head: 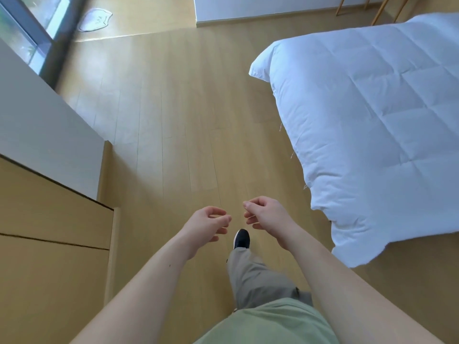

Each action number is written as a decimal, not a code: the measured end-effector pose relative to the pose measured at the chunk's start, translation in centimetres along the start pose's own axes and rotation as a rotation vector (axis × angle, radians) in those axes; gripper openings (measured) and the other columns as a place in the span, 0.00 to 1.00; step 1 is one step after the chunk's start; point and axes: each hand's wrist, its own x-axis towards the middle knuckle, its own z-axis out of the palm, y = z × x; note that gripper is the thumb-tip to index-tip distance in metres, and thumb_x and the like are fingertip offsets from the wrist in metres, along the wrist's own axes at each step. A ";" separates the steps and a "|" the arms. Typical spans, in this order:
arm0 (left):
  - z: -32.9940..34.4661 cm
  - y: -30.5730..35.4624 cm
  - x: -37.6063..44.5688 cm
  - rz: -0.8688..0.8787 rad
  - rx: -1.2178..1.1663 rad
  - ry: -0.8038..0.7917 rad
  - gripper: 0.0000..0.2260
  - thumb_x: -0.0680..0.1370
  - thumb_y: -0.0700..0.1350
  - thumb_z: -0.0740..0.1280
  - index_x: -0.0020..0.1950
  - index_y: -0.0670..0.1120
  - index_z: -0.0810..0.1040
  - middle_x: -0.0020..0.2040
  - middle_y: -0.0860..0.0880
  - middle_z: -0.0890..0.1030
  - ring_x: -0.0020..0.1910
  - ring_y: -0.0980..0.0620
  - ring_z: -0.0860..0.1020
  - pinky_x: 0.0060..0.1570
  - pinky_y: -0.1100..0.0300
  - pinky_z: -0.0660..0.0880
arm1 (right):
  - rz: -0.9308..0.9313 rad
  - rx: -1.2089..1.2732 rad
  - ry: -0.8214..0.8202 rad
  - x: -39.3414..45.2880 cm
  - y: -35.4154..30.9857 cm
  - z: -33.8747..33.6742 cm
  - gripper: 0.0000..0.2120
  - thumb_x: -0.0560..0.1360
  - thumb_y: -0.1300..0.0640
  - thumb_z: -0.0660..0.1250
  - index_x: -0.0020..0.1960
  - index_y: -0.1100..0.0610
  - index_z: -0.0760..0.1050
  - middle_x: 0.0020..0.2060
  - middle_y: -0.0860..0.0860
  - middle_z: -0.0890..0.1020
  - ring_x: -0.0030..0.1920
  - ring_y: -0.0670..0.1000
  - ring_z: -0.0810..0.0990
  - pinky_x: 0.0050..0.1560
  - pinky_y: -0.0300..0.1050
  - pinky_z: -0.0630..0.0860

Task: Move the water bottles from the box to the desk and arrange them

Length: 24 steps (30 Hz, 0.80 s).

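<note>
A bedroom in a home.

To the right of the right hand [267, 214] and beyond it lies a bed [372, 120] under a white quilted duvet whose corner hangs near the light wood plank floor [173, 108]. To the left of the left hand [207, 224] stands a low wooden cabinet [49, 232] with drawer-like seams, set against a white wall. Far ahead of that hand, a dark-framed glass door [37, 28] shows greenery outside, with a cat-shaped mat [95, 19] on the floor just beside it. Wooden chair legs [377, 8] stand beyond the bed.
</note>
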 end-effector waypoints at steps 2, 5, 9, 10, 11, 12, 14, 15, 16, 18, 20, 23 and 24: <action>-1.4 2.1 2.5 -0.006 0.027 0.007 0.09 0.78 0.52 0.72 0.57 0.52 0.80 0.49 0.52 0.87 0.47 0.56 0.86 0.52 0.56 0.82 | 0.004 0.005 0.002 3.0 -1.9 -0.2 0.10 0.80 0.49 0.66 0.52 0.55 0.79 0.45 0.51 0.85 0.43 0.49 0.84 0.52 0.49 0.81; -3.7 5.9 6.4 -0.015 0.034 0.023 0.09 0.79 0.52 0.72 0.57 0.52 0.80 0.50 0.52 0.86 0.48 0.55 0.85 0.54 0.55 0.82 | 0.011 0.009 -0.004 7.5 -5.3 -0.5 0.09 0.80 0.49 0.66 0.52 0.55 0.79 0.45 0.51 0.85 0.43 0.48 0.83 0.52 0.48 0.81; -5.9 10.5 11.2 -0.013 0.023 0.036 0.10 0.79 0.53 0.71 0.57 0.52 0.80 0.49 0.53 0.87 0.48 0.56 0.85 0.52 0.56 0.82 | 0.002 -0.006 -0.030 13.2 -9.8 -1.3 0.09 0.80 0.49 0.66 0.52 0.54 0.78 0.45 0.51 0.85 0.45 0.49 0.84 0.52 0.48 0.81; -6.3 11.6 12.2 -0.009 0.022 0.040 0.10 0.79 0.53 0.71 0.57 0.52 0.80 0.49 0.53 0.87 0.48 0.56 0.85 0.52 0.56 0.82 | -0.005 -0.008 -0.030 14.5 -11.0 -1.5 0.09 0.80 0.49 0.66 0.52 0.54 0.79 0.45 0.51 0.85 0.45 0.49 0.84 0.52 0.48 0.81; -6.7 12.6 13.2 -0.004 0.020 0.045 0.10 0.79 0.53 0.71 0.57 0.52 0.80 0.49 0.53 0.87 0.48 0.56 0.85 0.51 0.57 0.82 | -0.010 -0.003 -0.028 15.6 -12.1 -1.8 0.09 0.80 0.50 0.66 0.52 0.55 0.79 0.45 0.51 0.85 0.44 0.49 0.84 0.53 0.49 0.81; -7.1 13.6 14.2 -0.004 0.018 0.048 0.10 0.79 0.53 0.71 0.57 0.53 0.80 0.49 0.53 0.86 0.48 0.56 0.85 0.51 0.57 0.82 | -0.009 0.004 -0.027 16.6 -13.1 -2.0 0.09 0.80 0.50 0.66 0.52 0.55 0.79 0.45 0.51 0.85 0.44 0.49 0.84 0.53 0.49 0.81; -7.8 15.4 15.6 -0.007 0.005 0.054 0.09 0.79 0.53 0.72 0.57 0.52 0.80 0.49 0.52 0.87 0.48 0.55 0.85 0.51 0.57 0.82 | -0.007 0.007 -0.033 18.2 -14.7 -2.4 0.08 0.80 0.50 0.66 0.52 0.55 0.79 0.45 0.51 0.85 0.44 0.49 0.84 0.52 0.48 0.81; -8.1 16.1 16.4 -0.005 -0.002 0.055 0.09 0.79 0.53 0.72 0.57 0.52 0.80 0.49 0.52 0.87 0.48 0.55 0.85 0.51 0.56 0.82 | -0.010 0.004 -0.036 19.1 -15.4 -2.7 0.08 0.80 0.50 0.66 0.52 0.54 0.79 0.45 0.51 0.85 0.45 0.49 0.84 0.52 0.48 0.81; -8.4 17.0 17.2 -0.005 -0.002 0.057 0.09 0.79 0.53 0.72 0.56 0.52 0.80 0.49 0.52 0.87 0.48 0.55 0.85 0.52 0.56 0.82 | -0.011 0.001 -0.037 19.9 -16.0 -3.0 0.08 0.80 0.50 0.66 0.52 0.54 0.79 0.45 0.51 0.85 0.45 0.49 0.84 0.52 0.48 0.81; -9.2 18.7 18.9 -0.007 0.006 0.054 0.08 0.79 0.53 0.71 0.56 0.52 0.80 0.49 0.52 0.87 0.47 0.56 0.85 0.52 0.56 0.82 | -0.005 0.000 -0.027 21.7 -17.4 -3.5 0.08 0.81 0.51 0.66 0.52 0.54 0.79 0.45 0.51 0.85 0.45 0.49 0.84 0.52 0.47 0.81; -10.0 20.2 20.7 -0.009 0.006 0.051 0.08 0.79 0.52 0.71 0.56 0.52 0.80 0.49 0.52 0.87 0.48 0.55 0.85 0.52 0.56 0.82 | 0.003 0.011 -0.016 23.6 -18.6 -4.0 0.07 0.80 0.51 0.66 0.52 0.54 0.79 0.44 0.50 0.85 0.45 0.49 0.84 0.52 0.48 0.81; -11.3 22.5 23.8 -0.017 -0.003 0.041 0.08 0.79 0.52 0.71 0.57 0.51 0.80 0.49 0.51 0.87 0.48 0.54 0.86 0.53 0.55 0.82 | 0.029 0.034 0.001 26.9 -20.5 -4.3 0.07 0.80 0.51 0.66 0.51 0.54 0.79 0.44 0.50 0.85 0.45 0.49 0.84 0.52 0.48 0.81; -11.8 23.2 25.0 -0.019 -0.004 0.034 0.09 0.79 0.51 0.71 0.57 0.51 0.80 0.49 0.51 0.87 0.48 0.54 0.86 0.53 0.55 0.83 | 0.037 0.041 0.007 28.1 -21.2 -4.4 0.07 0.79 0.52 0.66 0.51 0.54 0.79 0.44 0.50 0.85 0.44 0.49 0.84 0.52 0.48 0.81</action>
